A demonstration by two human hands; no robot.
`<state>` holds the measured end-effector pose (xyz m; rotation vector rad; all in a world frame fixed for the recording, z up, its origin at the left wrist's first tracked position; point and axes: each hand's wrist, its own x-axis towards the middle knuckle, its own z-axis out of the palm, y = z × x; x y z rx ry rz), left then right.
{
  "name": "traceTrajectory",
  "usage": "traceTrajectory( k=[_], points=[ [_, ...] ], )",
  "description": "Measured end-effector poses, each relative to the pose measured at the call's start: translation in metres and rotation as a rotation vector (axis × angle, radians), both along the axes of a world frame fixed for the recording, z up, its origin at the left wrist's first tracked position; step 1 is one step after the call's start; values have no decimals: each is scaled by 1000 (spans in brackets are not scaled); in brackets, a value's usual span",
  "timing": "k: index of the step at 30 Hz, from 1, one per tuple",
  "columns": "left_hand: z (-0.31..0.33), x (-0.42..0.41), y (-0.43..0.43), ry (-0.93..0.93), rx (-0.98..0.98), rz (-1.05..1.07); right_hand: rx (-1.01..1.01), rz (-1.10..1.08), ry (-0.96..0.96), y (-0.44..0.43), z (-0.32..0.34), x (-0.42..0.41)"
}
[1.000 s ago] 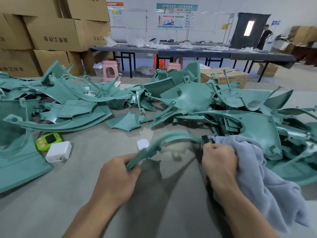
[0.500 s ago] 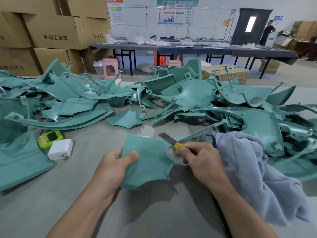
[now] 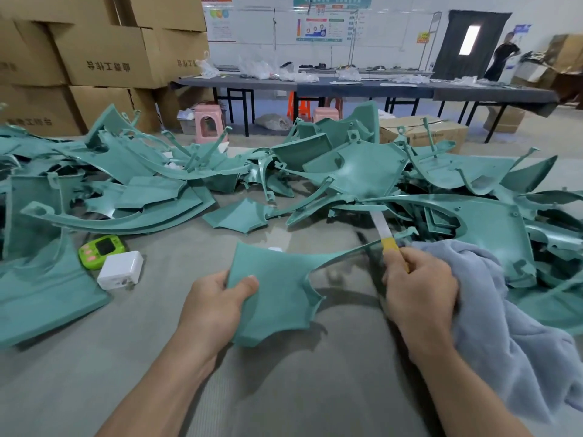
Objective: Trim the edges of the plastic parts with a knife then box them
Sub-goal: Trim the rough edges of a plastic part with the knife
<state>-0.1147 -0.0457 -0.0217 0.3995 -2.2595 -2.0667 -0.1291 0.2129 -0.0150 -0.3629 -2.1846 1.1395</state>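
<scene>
The grey felt-covered table (image 3: 189, 357) bears heaped teal plastic parts (image 3: 356, 175) along its far edge, a lime-green timer (image 3: 101, 250), a white charger block (image 3: 121, 269) and, rightward, a grey-blue fleece cloth (image 3: 504, 326).

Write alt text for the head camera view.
A left hand grips a teal plastic part over a grey table; the right hand holds a yellow-handled knife near the part's thin tip. A grey cloth lies at the right, more teal parts piled behind.

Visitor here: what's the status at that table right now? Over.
Left hand grips plastic part by its edge. Right hand holds knife, blade up, by the part's thin tip. Grey cloth bunched against right hand; loose parts piled behind.
</scene>
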Motion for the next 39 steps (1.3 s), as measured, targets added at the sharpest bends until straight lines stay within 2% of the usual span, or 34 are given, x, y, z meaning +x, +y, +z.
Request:
traceTrajectory(
  k=[1,3,5,7,9,10,12,14,16,21,26,28,32,36,39],
  points=[
    [0,0,1,-1,-11,8,20,128,18,-2,0,3],
    [2,-1,0,-14,0,22,135,366,-75,-13,-3,9],
    [4,0,-1,-31,36,32,248,300,-166,-14,-8,4],
    [5,1,-3,-30,17,40,247,59,-194,-7,-4,-4],
    [6,3,-3,-18,-8,50,223,-60,-162,-2,-1,-5],
    [6,2,-2,-15,-15,54,220,-35,-126,-2,-2,-3],
    [7,2,-2,-19,-19,62,196,155,-78,-10,-4,4],
    [7,1,-2,-24,-17,54,152,381,-87,-20,-4,12],
    [6,2,-2,-19,3,24,135,483,-108,-24,-4,13],
    [8,3,-3,-44,89,-20,222,494,-229,-22,-9,9],
    [10,4,-5,-102,194,-32,301,611,-211,-13,-2,9],
    [11,5,-4,-125,240,-59,272,594,-194,-10,-2,8],
    [15,6,3,-145,339,-61,175,427,-80,-6,-3,8],
    [18,4,0,-138,355,15,120,626,-178,-11,0,9],
    [17,5,-2,-150,334,-5,130,585,-169,-10,0,7]
  ],
)
